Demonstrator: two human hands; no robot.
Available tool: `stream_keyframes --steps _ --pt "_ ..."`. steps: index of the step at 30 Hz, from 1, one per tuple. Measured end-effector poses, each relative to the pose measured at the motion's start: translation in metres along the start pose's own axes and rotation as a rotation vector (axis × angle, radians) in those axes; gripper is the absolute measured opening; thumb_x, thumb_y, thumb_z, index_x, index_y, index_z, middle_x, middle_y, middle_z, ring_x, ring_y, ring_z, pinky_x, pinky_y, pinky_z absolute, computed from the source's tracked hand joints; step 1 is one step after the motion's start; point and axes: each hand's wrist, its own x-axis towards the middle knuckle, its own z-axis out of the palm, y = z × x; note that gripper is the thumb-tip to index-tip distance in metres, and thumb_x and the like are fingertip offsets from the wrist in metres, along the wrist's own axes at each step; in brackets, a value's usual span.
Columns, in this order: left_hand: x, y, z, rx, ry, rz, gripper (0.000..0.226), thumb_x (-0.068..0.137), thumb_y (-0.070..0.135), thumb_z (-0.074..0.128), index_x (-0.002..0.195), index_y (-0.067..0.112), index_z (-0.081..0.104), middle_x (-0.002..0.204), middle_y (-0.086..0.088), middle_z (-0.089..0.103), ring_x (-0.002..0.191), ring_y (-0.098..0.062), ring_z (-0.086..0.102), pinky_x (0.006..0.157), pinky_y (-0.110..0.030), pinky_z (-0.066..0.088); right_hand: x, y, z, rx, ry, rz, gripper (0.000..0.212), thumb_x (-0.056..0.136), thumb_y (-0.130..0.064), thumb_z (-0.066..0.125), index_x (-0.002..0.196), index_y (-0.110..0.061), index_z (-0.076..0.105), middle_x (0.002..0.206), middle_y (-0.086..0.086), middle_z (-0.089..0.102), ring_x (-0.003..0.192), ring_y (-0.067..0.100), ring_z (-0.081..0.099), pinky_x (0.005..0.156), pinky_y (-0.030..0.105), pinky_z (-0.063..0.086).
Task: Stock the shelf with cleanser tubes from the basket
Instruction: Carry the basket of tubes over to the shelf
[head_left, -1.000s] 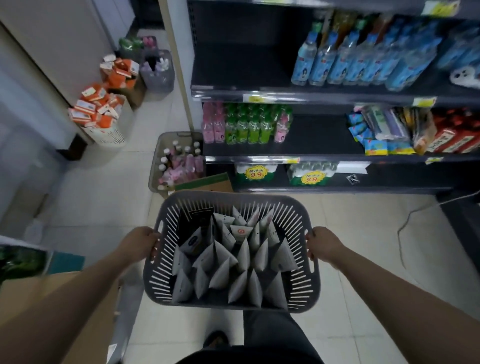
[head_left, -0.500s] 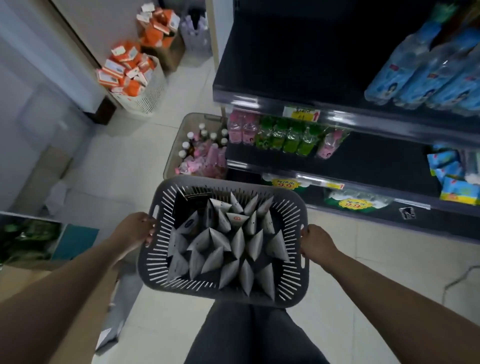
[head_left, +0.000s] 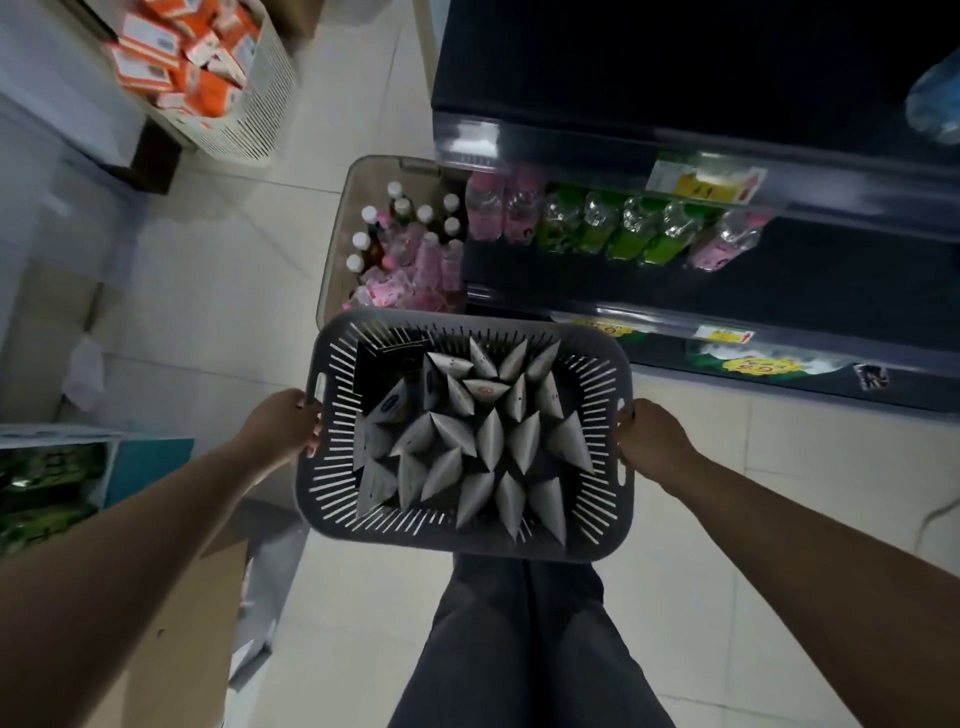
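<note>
Head view: a person faces a dark store shelf (head_left: 571, 145) and holds a grey slotted basket (head_left: 467, 535) out in front, above their legs and the tiled floor.
Left hand (head_left: 283, 431): fingers curled tight round the basket's left rim, by the handle slot.
Right hand (head_left: 652, 439): clamped on the right rim in the same way.
Cleanser tubes (head_left: 488, 441): all in the basket, packed close together, with none on the shelf yet. A dark box (head_left: 384, 364) sits in the far left corner beside them.
Tube direction: they stand on end, flat crimped tails up toward the camera and caps hidden below. Their long axis is roughly vertical, fanning outward.
Basket axis: the long side runs left to right across the body.
Tipping risk: freeing one hand to pick a tube would likely drop that side of the basket, and the tubes would slide or spill.
Collision risk: a floor bin of bottles (head_left: 405, 249) and the lower shelf edge lie just past the far rim, so a step forward could knock against them.
</note>
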Motion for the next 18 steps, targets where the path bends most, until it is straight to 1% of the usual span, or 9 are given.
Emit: stream_keyframes --steps 2,4,5,7,8,11,13,15,18 --pt "0.009 0.002 -0.001 0.009 -0.023 0.008 0.022 0.095 -0.006 0.035 0.102 -0.014 0.055 0.077 -0.022 0.062 0.049 -0.020 0.058 0.037 -0.017 0.045 0.010 -0.005 0.004 0.008 0.002 0.015 0.019 0.090 -0.006 0.048 0.100 0.007 0.058 0.098 0.021 0.061 0.086 0.031 0.056 0.069 0.030 0.039" --pt "0.019 0.002 -0.003 0.017 -0.031 0.007 0.021 0.095 -0.008 0.035 0.100 -0.014 0.054 0.077 -0.024 0.062 0.043 -0.016 0.058 0.034 -0.014 0.043 0.017 -0.009 0.008 0.029 0.004 0.030 0.019 0.089 -0.007 0.048 0.101 0.006 0.057 0.102 0.022 0.062 0.093 0.035 0.059 0.071 0.032 0.042" --pt "0.024 0.002 -0.004 0.019 -0.025 0.004 0.021 0.094 -0.008 0.035 0.099 -0.015 0.055 0.078 -0.024 0.062 0.045 -0.018 0.058 0.036 -0.016 0.044 0.021 -0.011 0.010 0.033 0.002 0.034 0.018 0.089 -0.007 0.049 0.101 0.005 0.057 0.103 0.022 0.062 0.094 0.035 0.059 0.070 0.031 0.041" --pt "0.033 0.000 -0.007 0.023 -0.015 0.006 0.023 0.092 -0.005 0.036 0.100 -0.014 0.056 0.081 -0.023 0.065 0.054 -0.025 0.060 0.048 -0.026 0.048 0.027 -0.015 0.014 0.028 0.001 0.036 0.015 0.089 -0.007 0.048 0.097 0.002 0.056 0.103 0.021 0.063 0.090 0.032 0.058 0.069 0.030 0.039" --pt "0.037 -0.002 -0.008 0.032 -0.011 0.007 0.024 0.092 -0.004 0.037 0.100 -0.012 0.057 0.083 -0.022 0.067 0.058 -0.026 0.061 0.054 -0.029 0.048 0.030 -0.017 0.016 0.022 0.005 0.036 0.013 0.089 -0.007 0.048 0.097 0.001 0.056 0.102 0.021 0.063 0.088 0.031 0.057 0.069 0.029 0.038" --pt "0.043 -0.005 -0.011 0.059 -0.011 0.019 0.023 0.093 -0.001 0.038 0.098 -0.009 0.059 0.081 -0.019 0.069 0.062 -0.027 0.063 0.061 -0.030 0.048 0.037 -0.020 0.020 0.011 0.024 0.046 0.019 0.091 -0.009 0.046 0.102 0.003 0.056 0.104 0.021 0.062 0.087 0.030 0.055 0.068 0.029 0.036" --pt "0.046 -0.006 -0.011 0.060 -0.017 0.024 0.023 0.094 -0.001 0.038 0.099 -0.010 0.058 0.082 -0.020 0.068 0.061 -0.026 0.062 0.061 -0.031 0.047 0.038 -0.021 0.022 0.005 0.030 0.045 0.021 0.092 -0.010 0.044 0.102 0.003 0.056 0.104 0.022 0.063 0.084 0.028 0.053 0.068 0.029 0.036" --pt "0.047 -0.007 -0.011 0.067 -0.024 0.028 0.021 0.094 -0.002 0.039 0.101 -0.012 0.057 0.085 -0.022 0.068 0.062 -0.027 0.062 0.059 -0.031 0.047 0.039 -0.021 0.024 0.022 0.034 0.054 0.020 0.092 -0.010 0.044 0.103 0.002 0.056 0.104 0.022 0.063 0.088 0.030 0.058 0.070 0.032 0.041" --pt "0.048 -0.008 -0.010 0.104 -0.051 0.055 0.019 0.094 -0.005 0.041 0.103 -0.015 0.055 0.091 -0.027 0.067 0.070 -0.032 0.062 0.050 -0.021 0.047 0.039 -0.021 0.023 0.062 0.033 0.070 0.019 0.089 -0.009 0.045 0.104 0.000 0.055 0.105 0.020 0.063 0.097 0.036 0.062 0.082 0.040 0.049"
